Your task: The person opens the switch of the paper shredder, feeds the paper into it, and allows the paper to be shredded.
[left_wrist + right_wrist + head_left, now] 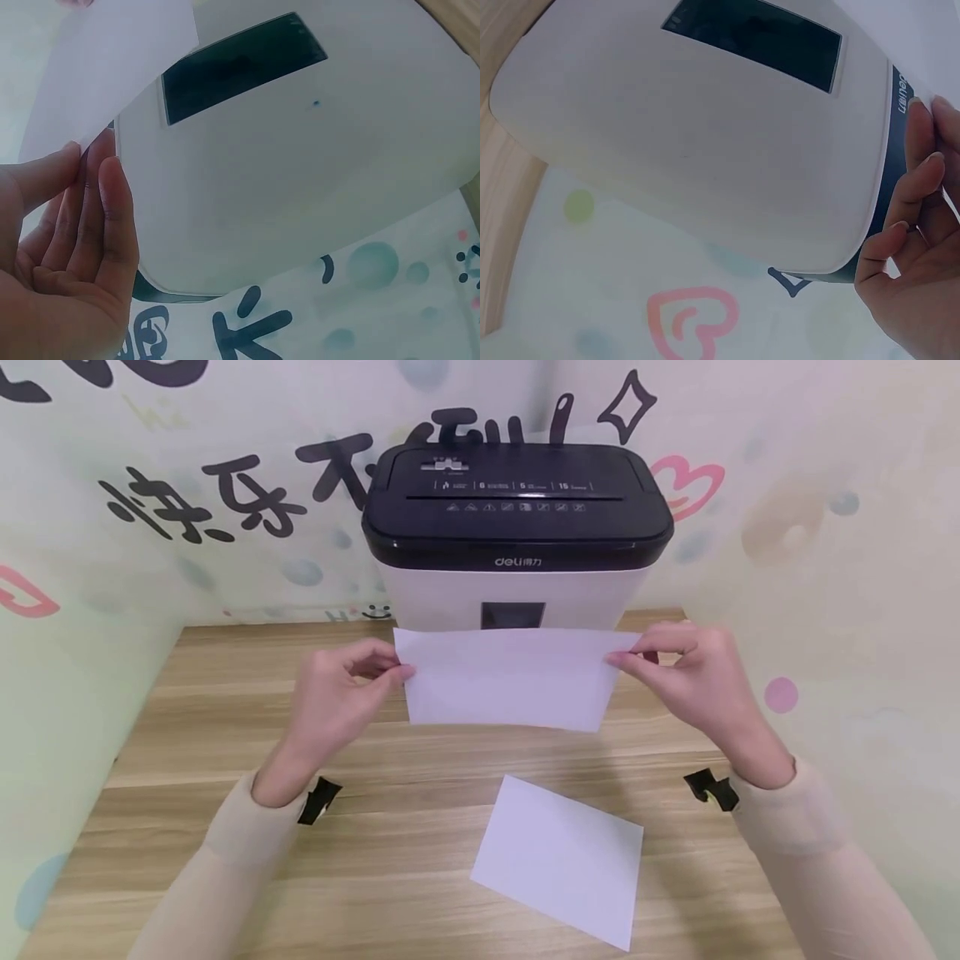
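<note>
Pinching white paper [506, 681], both hands [333, 695] [697, 672] hover above a wood-grain table [375, 860] beside patterned walls [247, 572].

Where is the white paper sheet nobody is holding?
In the head view, the loose white paper sheet lies low, right of centre on the brown wood-grain table, below the held white sheet.

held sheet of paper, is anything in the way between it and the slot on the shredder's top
Nothing loose is visible between them; in the head view only the front part of the shredder separates the held sheet from the slot. The other sheet lies on the table, clear of that path.
</note>
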Demonstrator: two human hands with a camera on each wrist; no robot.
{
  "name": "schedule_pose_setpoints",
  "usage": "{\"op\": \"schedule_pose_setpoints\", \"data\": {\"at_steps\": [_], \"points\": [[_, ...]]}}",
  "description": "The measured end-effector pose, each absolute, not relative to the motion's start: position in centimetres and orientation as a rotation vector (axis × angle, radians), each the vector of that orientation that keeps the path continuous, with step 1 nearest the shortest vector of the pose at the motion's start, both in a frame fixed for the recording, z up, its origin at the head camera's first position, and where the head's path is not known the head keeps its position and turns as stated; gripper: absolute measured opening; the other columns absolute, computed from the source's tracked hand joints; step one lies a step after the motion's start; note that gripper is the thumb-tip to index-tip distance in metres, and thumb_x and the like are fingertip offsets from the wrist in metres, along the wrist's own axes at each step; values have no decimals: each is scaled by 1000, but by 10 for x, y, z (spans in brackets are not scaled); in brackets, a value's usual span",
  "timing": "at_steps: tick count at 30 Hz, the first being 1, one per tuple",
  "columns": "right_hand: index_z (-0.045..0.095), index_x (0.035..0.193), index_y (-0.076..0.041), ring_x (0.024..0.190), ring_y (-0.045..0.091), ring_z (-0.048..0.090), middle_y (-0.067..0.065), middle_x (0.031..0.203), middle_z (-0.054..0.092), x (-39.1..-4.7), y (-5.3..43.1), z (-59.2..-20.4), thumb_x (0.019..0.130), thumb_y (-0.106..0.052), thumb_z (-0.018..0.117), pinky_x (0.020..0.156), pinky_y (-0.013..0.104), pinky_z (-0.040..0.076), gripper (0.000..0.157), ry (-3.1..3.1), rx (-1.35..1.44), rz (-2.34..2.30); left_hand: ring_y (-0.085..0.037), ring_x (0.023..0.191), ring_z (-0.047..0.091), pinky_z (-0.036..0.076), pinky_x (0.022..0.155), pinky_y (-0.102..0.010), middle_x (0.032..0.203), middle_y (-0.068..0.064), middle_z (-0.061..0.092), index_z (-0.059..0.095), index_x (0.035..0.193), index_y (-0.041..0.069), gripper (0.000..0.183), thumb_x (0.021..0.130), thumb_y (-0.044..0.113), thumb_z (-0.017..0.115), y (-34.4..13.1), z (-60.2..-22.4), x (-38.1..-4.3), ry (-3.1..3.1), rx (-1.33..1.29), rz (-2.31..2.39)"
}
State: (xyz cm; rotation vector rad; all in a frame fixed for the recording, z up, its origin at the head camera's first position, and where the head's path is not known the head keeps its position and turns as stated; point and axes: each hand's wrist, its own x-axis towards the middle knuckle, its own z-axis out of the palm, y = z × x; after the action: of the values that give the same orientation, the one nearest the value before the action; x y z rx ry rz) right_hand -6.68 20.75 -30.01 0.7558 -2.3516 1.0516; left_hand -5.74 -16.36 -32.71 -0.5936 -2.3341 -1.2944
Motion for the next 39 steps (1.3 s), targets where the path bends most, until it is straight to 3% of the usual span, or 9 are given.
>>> {"op": "schedule_pose_setpoints", "data": {"at_steps": [15,26,34,36,39], "points": [[74,67,-6,54,3,38,0,54,48,-77,204,-262,73,10,82,49,19,23,19,-2309,762,1019,-12,64,70,53,66,-15,75,-3,74,76,83,2,6,79,-1,80,-164,-301,-72,-2262,-664,-1215],[78,74,-3,58,5,41,-1,58,52,-82,203,-243,76,6,81,49,21,23,9,-2334,683,1016,4,66,65,52,64,-15,76,-5,74,76,84,1,4,81,-1,78,-162,-281,-82,-2254,-632,-1230],[80,78,-5,59,7,44,-7,59,57,-90,204,-230,78,2,81,51,22,27,8,-2336,629,1038,5,63,63,49,60,-15,76,-6,74,76,84,1,5,81,-2,78,-161,-263,-92,-2217,-635,-1223],[79,80,-3,61,7,46,-10,61,59,-92,203,-228,80,-1,80,55,21,32,2,-2335,596,1035,2,63,64,50,61,-16,78,-8,74,76,85,0,4,82,-2,78,-160,-258,-93,-2209,-625,-1256],[76,80,1,64,7,48,-15,64,58,-97,199,-227,84,-5,78,63,21,36,7,-2314,548,1065,-3,64,66,53,64,-17,81,-13,74,76,86,-2,4,83,-1,78,-159,-250,-94,-2204,-590,-1331]]}}
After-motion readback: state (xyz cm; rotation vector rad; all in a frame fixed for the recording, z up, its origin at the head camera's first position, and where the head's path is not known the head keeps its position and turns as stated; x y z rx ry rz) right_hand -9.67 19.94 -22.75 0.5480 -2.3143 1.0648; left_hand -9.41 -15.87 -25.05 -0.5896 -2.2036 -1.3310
